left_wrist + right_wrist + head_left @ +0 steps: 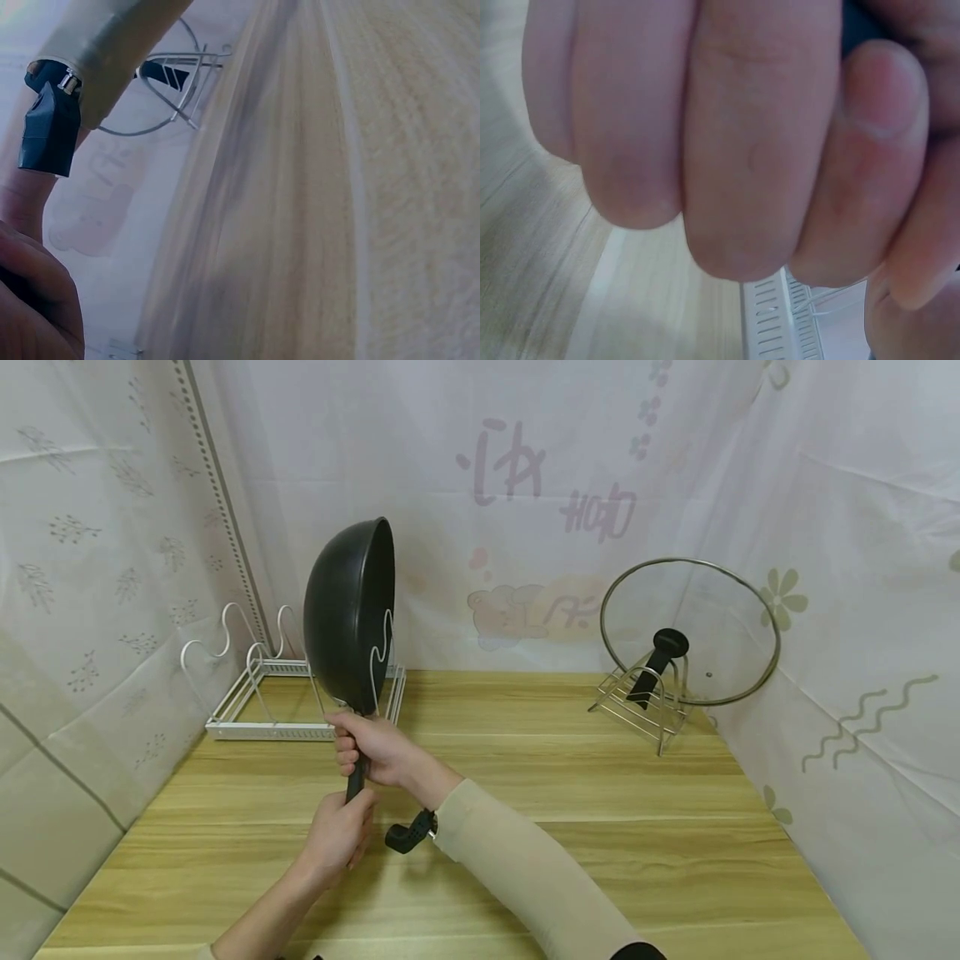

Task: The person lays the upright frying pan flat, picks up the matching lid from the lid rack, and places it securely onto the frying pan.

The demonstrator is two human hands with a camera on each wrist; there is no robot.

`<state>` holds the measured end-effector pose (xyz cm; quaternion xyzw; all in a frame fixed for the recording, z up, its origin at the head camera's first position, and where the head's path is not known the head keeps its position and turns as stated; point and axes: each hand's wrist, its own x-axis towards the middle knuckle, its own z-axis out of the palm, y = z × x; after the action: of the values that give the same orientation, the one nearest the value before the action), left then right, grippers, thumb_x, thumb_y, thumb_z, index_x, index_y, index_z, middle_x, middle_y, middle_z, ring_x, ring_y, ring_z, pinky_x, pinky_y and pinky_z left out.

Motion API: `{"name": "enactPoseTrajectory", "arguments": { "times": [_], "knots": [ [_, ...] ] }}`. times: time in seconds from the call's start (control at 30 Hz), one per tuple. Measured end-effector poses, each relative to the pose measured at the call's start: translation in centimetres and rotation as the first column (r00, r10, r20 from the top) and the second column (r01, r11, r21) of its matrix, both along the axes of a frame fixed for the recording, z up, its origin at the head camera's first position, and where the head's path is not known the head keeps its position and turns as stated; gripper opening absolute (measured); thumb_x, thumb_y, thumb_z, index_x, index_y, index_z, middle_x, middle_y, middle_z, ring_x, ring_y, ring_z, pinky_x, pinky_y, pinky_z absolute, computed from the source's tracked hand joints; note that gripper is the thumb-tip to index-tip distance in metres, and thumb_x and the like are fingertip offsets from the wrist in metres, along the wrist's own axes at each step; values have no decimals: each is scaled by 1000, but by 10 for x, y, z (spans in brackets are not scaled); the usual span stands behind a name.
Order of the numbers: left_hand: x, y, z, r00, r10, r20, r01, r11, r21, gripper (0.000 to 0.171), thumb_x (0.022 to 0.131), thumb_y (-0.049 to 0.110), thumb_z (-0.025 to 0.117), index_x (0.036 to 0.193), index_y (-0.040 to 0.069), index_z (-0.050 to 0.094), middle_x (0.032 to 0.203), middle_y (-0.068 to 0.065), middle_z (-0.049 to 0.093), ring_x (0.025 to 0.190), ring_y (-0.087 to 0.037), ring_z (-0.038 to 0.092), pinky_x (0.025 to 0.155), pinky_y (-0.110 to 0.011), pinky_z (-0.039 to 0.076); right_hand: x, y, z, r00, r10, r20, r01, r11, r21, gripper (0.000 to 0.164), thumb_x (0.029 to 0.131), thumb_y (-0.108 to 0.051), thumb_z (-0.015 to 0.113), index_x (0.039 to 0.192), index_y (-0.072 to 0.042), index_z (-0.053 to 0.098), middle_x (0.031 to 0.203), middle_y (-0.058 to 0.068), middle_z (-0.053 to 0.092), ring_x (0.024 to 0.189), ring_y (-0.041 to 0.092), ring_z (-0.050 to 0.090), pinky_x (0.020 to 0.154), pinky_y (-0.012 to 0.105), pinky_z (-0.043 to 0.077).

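A black wok (337, 610) stands on edge at the right end of a white wire pan rack (270, 732), its hollow side facing right. A wavy rack wire crosses in front of the hollow; whether the wok rests on the rack cannot be told. My right hand (382, 750) grips the wok's handle (356, 783) close to the pan. Lower on the same handle, my left hand (339, 835) holds its end. In the right wrist view, curled fingers (750, 150) cover most of the dark handle.
On the right, a glass lid (720, 627) with a black knob handle (660, 664) leans in a small wire stand (637, 714). The wooden table (525, 760) lies beneath everything, with printed curtains (487, 527) behind and at both sides.
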<state>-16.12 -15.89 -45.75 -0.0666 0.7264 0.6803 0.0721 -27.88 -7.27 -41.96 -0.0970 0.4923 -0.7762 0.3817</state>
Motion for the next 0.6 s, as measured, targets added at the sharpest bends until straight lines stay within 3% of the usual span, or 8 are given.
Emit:
{"name": "enactPoseTrajectory", "arguments": {
  "times": [0.6],
  "knots": [
    [2, 0, 6, 998, 16, -63, -18, 999, -29, 50, 103, 13, 55, 55, 13, 42, 41, 5, 39, 30, -12, 35, 32, -27, 29, 7, 4, 18, 997, 21, -70, -19, 999, 29, 47, 114, -31, 57, 70, -20, 43, 62, -8, 36, 52, 6, 37, 53, 22, 36]
  ]
}}
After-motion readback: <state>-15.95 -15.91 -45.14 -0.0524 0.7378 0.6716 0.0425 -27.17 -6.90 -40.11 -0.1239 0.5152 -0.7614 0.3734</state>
